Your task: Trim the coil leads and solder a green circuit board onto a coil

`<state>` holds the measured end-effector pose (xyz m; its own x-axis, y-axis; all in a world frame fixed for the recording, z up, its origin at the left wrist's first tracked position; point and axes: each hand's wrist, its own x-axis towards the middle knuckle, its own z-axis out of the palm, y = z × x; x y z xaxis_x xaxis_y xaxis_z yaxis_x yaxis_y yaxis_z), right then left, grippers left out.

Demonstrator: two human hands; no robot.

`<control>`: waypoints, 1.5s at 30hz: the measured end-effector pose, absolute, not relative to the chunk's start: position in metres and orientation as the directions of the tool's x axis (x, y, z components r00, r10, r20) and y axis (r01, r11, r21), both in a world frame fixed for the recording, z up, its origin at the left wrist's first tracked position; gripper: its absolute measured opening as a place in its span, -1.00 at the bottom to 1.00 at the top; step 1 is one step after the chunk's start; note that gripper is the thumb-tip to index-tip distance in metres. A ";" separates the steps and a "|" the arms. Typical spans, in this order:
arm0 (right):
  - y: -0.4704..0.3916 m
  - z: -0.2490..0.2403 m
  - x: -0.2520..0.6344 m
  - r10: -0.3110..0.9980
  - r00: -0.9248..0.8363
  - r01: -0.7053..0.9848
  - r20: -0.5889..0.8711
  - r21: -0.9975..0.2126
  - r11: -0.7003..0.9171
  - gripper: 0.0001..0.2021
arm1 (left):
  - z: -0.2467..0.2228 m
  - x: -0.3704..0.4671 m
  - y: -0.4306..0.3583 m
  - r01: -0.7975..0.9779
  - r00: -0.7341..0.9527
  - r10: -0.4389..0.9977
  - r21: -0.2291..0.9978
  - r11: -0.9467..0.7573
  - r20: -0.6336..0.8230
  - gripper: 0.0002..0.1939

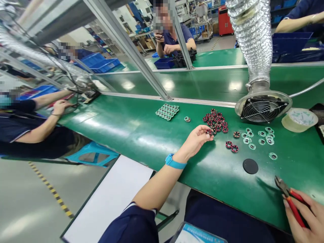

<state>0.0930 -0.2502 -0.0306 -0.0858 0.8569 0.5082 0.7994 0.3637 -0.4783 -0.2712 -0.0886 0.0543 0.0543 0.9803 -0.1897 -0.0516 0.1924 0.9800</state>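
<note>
My left hand (198,140), with a blue wrist strap (175,162), pinches a small red-and-black ring part (209,132) at the front edge of a pile of similar ring parts (215,118). At the lower right, my right hand (303,216) holds red-handled cutters (288,194), their jaws pointing up and left over the green table. Single ring parts (234,149) lie right of the pile. Farther right are several loose round green boards (262,141). A black disc (250,166) lies nearer the front edge. A panel of joined round boards (167,111) and one small round piece (187,119) sit left of the pile.
A fan (264,109) under a silver duct (255,44) stands behind the boards, beside a clear round container (300,118). A metal rail (202,101) and slanted posts cross behind the table. Other people work at the left and beyond; a white-topped surface (108,202) is at lower left.
</note>
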 end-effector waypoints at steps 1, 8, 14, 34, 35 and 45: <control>-0.249 -0.019 0.084 0.875 -0.036 0.770 0.484 -0.545 0.333 -0.78 | 0.060 -0.261 -0.096 -0.102 0.112 0.974 0.973 0.209 -0.197 -0.61; -0.227 0.053 0.014 0.990 0.091 0.381 0.105 -0.923 0.062 -0.82 | 0.071 -0.185 -0.148 -0.277 0.598 0.786 0.881 0.385 -0.156 -0.68; -0.218 0.060 -0.003 0.989 0.111 0.096 -0.102 -0.989 -0.112 -0.85 | 0.065 -0.168 -0.164 -0.120 0.671 0.731 0.955 0.272 -0.123 -0.77; -0.238 0.044 0.054 0.968 0.235 0.264 -0.086 -0.953 -0.149 -0.88 | 0.078 -0.146 -0.162 0.030 0.619 0.669 0.863 0.505 -0.412 -0.85; -0.241 0.044 0.058 0.984 0.180 0.383 -0.006 -0.921 -0.076 -0.89 | 0.078 -0.146 -0.162 0.025 0.617 0.674 0.866 0.499 -0.406 -0.84; -0.250 0.039 0.098 0.923 -0.209 0.829 0.323 -0.443 0.342 -0.83 | 0.082 -0.148 -0.162 0.071 0.604 0.703 0.904 0.421 -0.375 -0.84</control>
